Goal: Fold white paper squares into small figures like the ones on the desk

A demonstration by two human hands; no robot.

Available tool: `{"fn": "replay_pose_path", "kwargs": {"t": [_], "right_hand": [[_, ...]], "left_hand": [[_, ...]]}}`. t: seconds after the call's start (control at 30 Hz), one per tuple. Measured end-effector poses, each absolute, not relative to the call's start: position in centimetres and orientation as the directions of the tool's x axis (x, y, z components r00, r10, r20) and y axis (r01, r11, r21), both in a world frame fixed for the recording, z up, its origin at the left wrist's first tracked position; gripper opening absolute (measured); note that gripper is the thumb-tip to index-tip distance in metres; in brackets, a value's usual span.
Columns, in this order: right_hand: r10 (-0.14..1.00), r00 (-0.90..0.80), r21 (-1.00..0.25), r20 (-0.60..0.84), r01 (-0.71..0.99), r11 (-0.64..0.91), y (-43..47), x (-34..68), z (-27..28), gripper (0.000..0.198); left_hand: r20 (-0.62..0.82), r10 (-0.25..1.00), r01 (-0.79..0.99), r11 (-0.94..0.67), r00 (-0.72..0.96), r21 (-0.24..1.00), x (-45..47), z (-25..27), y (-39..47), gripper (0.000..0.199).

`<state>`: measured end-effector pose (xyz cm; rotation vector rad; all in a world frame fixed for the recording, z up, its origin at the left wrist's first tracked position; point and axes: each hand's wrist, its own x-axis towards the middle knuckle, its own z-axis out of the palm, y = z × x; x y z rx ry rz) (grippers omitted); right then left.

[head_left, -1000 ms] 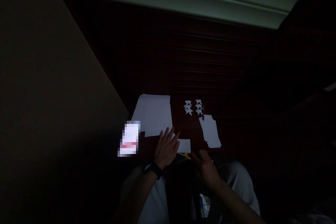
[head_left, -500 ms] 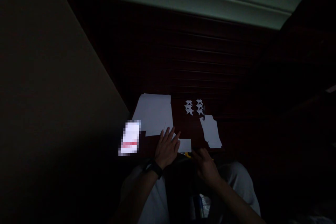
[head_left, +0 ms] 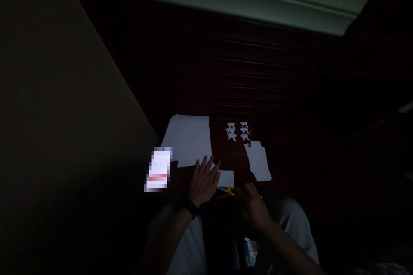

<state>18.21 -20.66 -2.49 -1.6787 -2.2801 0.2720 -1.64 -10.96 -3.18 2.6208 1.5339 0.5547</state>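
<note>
The small paper stays put on the table, so the work shows no clear advance. It reaches apparently under the left hand, spread flat, gripping nothing. Nearer the body, the right hand is closed round a yellow knife.

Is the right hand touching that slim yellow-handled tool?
Touching. The head view shows the right hand gripping the slim yellow-handled tool, whose yellow front pokes out of the grip.
</note>
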Motion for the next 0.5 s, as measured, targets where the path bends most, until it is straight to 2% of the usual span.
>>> {"fn": "replay_pose_path", "kwargs": {"t": [0.3,0.5], "right_hand": [[0.941,-0.324,-0.360,0.094,0.870,0.336,-20.2,18.8,-2.1,0.056],[0.924,-0.355,-0.380,0.139,0.843,0.381,-21.1,20.0,-1.5,0.057]], "left_hand": [[0.281,0.856,0.799,-0.510,0.434,0.318,-1.9,-3.6,-10.8,0.048],[0.288,0.849,0.787,-0.522,0.442,0.329,-2.1,-3.6,-10.6,0.047]]}}
